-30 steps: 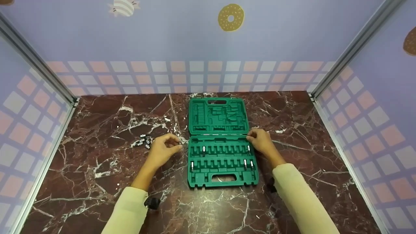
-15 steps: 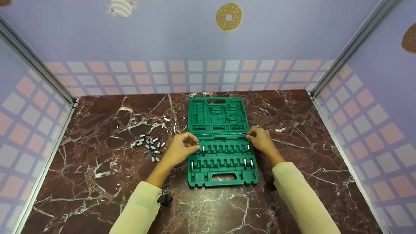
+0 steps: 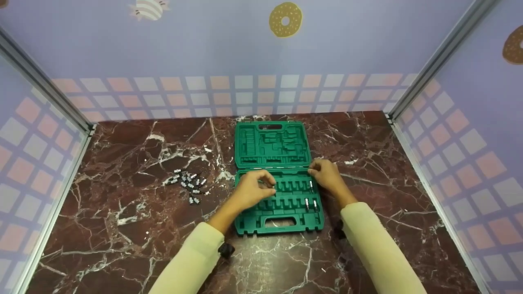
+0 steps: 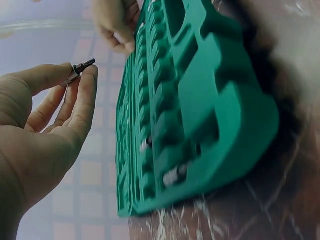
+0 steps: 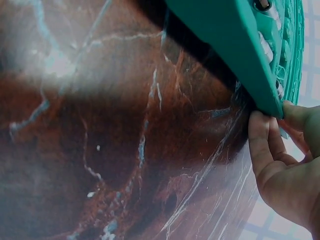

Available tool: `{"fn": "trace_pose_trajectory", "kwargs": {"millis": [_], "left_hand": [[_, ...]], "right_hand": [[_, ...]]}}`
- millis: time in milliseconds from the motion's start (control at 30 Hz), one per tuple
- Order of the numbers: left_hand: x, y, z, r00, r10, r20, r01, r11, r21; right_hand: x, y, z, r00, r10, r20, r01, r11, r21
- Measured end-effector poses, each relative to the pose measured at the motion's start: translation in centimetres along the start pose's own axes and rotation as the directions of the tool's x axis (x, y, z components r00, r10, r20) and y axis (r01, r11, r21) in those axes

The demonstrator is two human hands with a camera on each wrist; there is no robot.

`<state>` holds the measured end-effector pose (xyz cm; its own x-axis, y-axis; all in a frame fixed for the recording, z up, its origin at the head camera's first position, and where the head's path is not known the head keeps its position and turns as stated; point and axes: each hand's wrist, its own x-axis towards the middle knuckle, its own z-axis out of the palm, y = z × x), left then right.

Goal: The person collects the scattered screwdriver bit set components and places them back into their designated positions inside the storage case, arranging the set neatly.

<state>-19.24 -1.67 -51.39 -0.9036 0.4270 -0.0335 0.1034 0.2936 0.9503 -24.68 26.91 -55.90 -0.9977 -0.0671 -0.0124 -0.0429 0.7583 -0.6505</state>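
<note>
My left hand [image 3: 252, 191] is above the lower half of an open green socket case [image 3: 272, 147]. In the left wrist view its thumb and fingers pinch a small bit socket [image 4: 79, 71], silver at the base with a dark tip pointing away. My right hand [image 3: 327, 177] holds the case's right edge near the hinge; the right wrist view has its thumb and fingers [image 5: 259, 132] on either side of that edge. A few bit sockets [image 3: 307, 204] stand in slots on the case's right side. Two more slotted pieces [image 4: 175, 175] appear in the left wrist view, blurred.
Several loose bit sockets [image 3: 190, 182] lie in a pile on the dark red marbled tabletop [image 3: 122, 245], left of the case. Patterned panels [image 3: 196, 49] enclose the table at the back and both sides.
My left hand has moved right from beside the case to above its slots, uncovering more of the loose pile. My right hand has stayed at the case's edge.
</note>
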Motion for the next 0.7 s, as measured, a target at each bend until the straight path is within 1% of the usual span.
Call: {"fn": "trace_pose_trajectory", "kwargs": {"millis": [267, 467, 700], "left_hand": [[1.0, 0.2, 1.7, 0.999, -0.003, 0.047, 0.001, 0.999, 0.042], [1.3, 0.2, 3.0, 0.998, 0.012, 0.056, -0.018, 0.994, 0.105], [2.1, 0.4, 4.3, 0.997, 0.019, 0.081, -0.031, 0.989, 0.147]], "right_hand": [[0.1, -0.1, 0.1, 1.0, 0.012, 0.002, -0.012, 1.0, 0.002], [-0.1, -0.1, 0.1, 1.0, 0.006, -0.003, -0.006, 1.0, 0.005], [0.0, -0.1, 0.1, 1.0, 0.017, -0.013, -0.017, 1.0, -0.008]]}}
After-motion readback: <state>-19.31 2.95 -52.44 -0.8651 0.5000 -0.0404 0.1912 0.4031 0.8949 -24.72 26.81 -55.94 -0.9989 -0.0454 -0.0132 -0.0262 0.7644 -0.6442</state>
